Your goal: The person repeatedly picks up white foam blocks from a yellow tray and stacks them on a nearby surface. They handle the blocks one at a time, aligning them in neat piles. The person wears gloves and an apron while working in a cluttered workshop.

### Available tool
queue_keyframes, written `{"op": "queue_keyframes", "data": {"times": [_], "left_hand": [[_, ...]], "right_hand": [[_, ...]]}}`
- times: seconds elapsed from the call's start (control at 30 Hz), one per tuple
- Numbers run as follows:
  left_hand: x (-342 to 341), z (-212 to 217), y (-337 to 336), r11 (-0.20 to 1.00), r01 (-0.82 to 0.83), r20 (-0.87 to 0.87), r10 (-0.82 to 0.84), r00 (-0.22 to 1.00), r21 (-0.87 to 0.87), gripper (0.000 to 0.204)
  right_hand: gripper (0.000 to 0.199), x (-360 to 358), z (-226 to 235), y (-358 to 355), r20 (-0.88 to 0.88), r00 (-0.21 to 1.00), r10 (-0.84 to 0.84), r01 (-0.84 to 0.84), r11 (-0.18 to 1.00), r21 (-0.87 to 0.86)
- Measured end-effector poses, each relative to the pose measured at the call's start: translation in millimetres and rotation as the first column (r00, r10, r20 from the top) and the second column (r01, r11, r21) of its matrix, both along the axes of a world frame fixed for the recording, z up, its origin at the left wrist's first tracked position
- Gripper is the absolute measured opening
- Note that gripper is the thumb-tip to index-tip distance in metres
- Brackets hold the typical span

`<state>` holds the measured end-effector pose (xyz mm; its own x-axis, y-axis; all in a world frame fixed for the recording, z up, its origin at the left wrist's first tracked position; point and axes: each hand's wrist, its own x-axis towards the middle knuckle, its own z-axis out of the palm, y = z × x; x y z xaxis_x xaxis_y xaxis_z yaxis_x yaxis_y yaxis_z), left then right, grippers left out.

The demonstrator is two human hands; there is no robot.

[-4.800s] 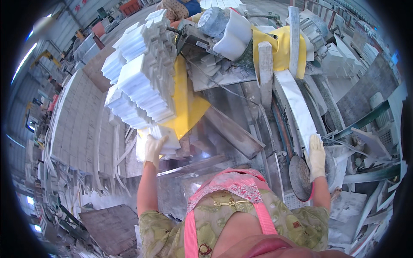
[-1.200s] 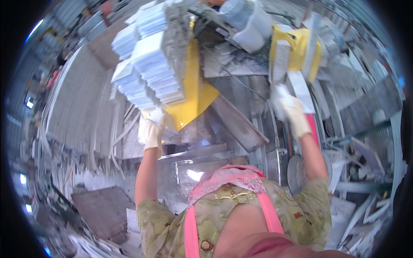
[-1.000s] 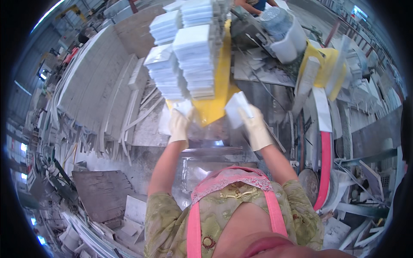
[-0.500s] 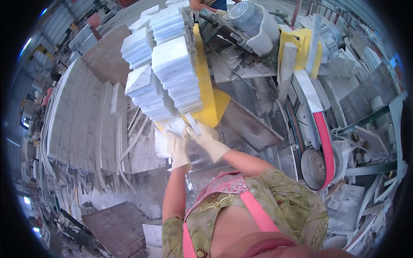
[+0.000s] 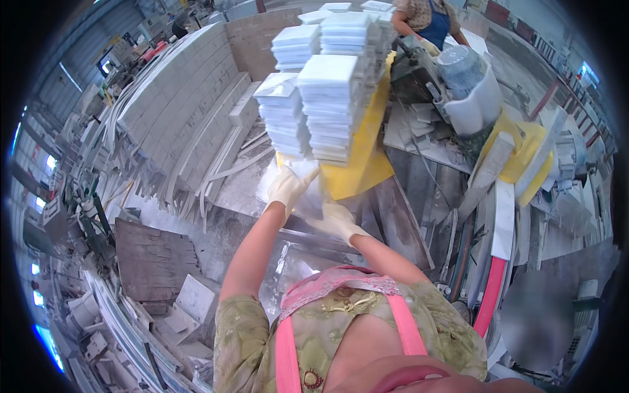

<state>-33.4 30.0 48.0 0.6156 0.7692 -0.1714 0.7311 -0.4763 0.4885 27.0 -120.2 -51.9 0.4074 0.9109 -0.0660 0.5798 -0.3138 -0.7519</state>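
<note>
Both of my hands wear pale cream gloves. A square white stone tile [image 5: 313, 190], slightly smeared by motion, lies between them in front of the tile stacks. My left hand [image 5: 287, 188] grips its left side, with the fingers reaching toward the far edge. At the near right corner, my right hand [image 5: 337, 221] has the tile between thumb and fingers, though the fingertips are partly blurred. Just beyond stand tall stacks of white tiles [image 5: 331, 108], the nearest a short reach from my left fingertips. A yellow sheet [image 5: 363, 167] lies under and beside the stacks.
Long stone slabs [image 5: 177, 105] stand stacked on the left. A machine with a grey motor [image 5: 458, 65] is at the far right, near another person in a blue apron [image 5: 434, 33]. A pink-and-white belt [image 5: 491, 295] runs down the right. Broken boards [image 5: 157, 259] lie lower left.
My view has swung so the stacks sit further right. My hands have moved apart, and the tile that was edge-on at my right hand now lies flatter between both.
</note>
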Motion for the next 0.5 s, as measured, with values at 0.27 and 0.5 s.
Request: {"op": "queue_keyframes", "data": {"times": [0.27, 0.5], "left_hand": [[13.1, -12.3, -62.7, 0.912, -0.169, 0.011, 0.178, 0.984, 0.374, 0.111], [-2.3, 7.9, -15.8, 0.955, 0.167, -0.053, -0.158, 0.986, 0.247, 0.101]], "right_hand": [[0.069, -8.8, -21.4, 11.8, -0.154, 0.987, -0.05, 0.085, 0.969, 0.231], [0.065, -22.6, -6.4, 18.8, -0.314, 0.942, 0.115, -0.018, 0.955, 0.295]]}}
